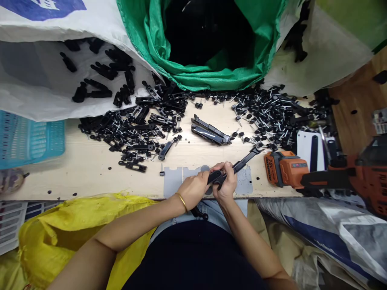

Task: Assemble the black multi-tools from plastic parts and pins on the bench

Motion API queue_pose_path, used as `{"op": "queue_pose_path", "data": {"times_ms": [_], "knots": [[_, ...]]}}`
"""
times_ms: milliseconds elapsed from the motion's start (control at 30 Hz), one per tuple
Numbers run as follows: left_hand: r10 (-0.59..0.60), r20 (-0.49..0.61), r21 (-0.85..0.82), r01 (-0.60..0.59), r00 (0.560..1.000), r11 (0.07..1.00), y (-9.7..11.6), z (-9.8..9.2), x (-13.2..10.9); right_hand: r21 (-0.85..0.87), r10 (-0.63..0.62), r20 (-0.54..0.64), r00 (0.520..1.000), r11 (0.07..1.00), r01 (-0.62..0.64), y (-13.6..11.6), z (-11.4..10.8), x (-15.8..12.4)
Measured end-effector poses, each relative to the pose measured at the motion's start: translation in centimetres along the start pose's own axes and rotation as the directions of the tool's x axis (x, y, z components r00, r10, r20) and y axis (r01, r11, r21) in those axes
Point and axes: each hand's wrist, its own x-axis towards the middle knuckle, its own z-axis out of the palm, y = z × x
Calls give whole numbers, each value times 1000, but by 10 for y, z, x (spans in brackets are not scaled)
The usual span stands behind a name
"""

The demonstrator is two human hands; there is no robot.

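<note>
Left hand [193, 188] closed round near end of long black plastic arm [243, 162]. Right hand [227, 186] pinching same arm from other side. Both at front edge of table [90, 169], over grey plate [172, 181].

Near end of arm hidden under fingers; far end free, pointing up-right, just beside orange cordless driver [287, 169].

Driver cut off by right frame edge.

Heap of black parts and screws [266, 112] behind; single pieces hard to separate.

Inside of green sack [242, 76] too dark to see.
</note>
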Motion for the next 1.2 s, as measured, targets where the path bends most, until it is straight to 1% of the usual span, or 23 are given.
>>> {"op": "queue_pose_path", "data": {"times_ms": [167, 333, 400, 433, 467, 500, 533, 567, 600, 633, 667, 700, 733, 767, 833, 900, 967, 1000, 1033, 1067, 1100, 1133, 1200], "knots": [[40, 22, 22, -41, 999, 999, -5, -1, 0, -16, -9, 35, 999, 1000, 10, 2, 3, 1], [102, 32, 81, -104, 994, 991, -16, -7, 8, 27, -29, -10, 1000, 999, 29, 13, 0, 1], [135, 17, 125, -136, 991, 983, -22, -16, 15, -19, 18, 24, 1000, 1000, -18, 10, -10, 1], [153, 4, 156, -151, 988, 976, -26, -21, 20, -96, 97, 91, 991, 991, -89, 5, -18, 0], [174, -8, 192, -170, 985, 967, -30, -25, 25, -218, 217, 183, 959, 960, -175, -3, -27, 0], [198, -18, 231, -188, 980, 955, -34, -29, 29, -370, 353, 270, 896, 897, -242, -14, -37, 1], [223, -30, 270, -207, 974, 940, -39, -32, 33, -521, 465, 327, 823, 815, -253, -25, -46, 1], [251, -44, 299, -227, 967, 927, -43, -34, 36, -644, 513, 354, 782, 740, -194, -37, -55, 2], [285, -61, 315, -253, 957, 915, -48, -33, 38, -731, 488, 372, 789, 678, -76, -47, -61, 3], [321, -82, 313, -282, 944, 907, -52, -32, 39, -781, 389, 400, 830, 619, 86, -55, -66, 5], [353, -108, 296, -309, 929, 904, -56, -29, 39, -798, 239, 449, 861, 540, 267, -60, -67, 8], [381, -138, 271, -335, 914, 902, -59, -25, 39, -789, 92, 520, 849, 432, 437, -61, -66, 12], [401, -167, 247, -356, 901, 901, -62, -21, 39, -759, -12, 600, 800, 310, 573, -58, -64, 16], [413, -192, 229, -368, 891, 901, -64, -17, 39, -716, -60, 673, 737, 195, 670, -52, -60, 20], [415, -232, 218, -368, 880, 904, -67, -10, 39, -630, -54, 774, 631, 40, 775, -37, -50, 28], [421, -260, 217, -372, 869, 903, -68, -7, 39, -574, 0, 819, 574, -35, 818, -26, -45, 34], [454, -276, 194, -413, 847, 890, -69, -10, 39, -546, 23, 836, 548, -42, 836, -28, -45, 42], [471, -289, 171, -440, 833, 882, -70, -13, 39, -560, -4, 828, 560, -37, 828, -34, -48, 48], [475, -314, 144, -454, 822, 879, -73, -17, 39, -595, -59, 803, 593, -44, 802, -42, -51, 56], [455, -355, 118, -444, 817, 888, -76, -22, 39, -647, -128, 761, 636, -64, 760, -51, -54, 66], [402, -410, 95, -400, 819, 911, -80, -27, 40, -707, -210, 703, 680, -101, 700, -59, -56, 79], [318, -471, 77, -321, 823, 944, -85, -33, 41, -758, -268, 650, 711, -157, 634, -66, -56, 94], [118, -561, 65, -99, 819, 993, -95, -43, 46, -804, -296, 594, 748, -262, 534, -74, -52, 126]]}}
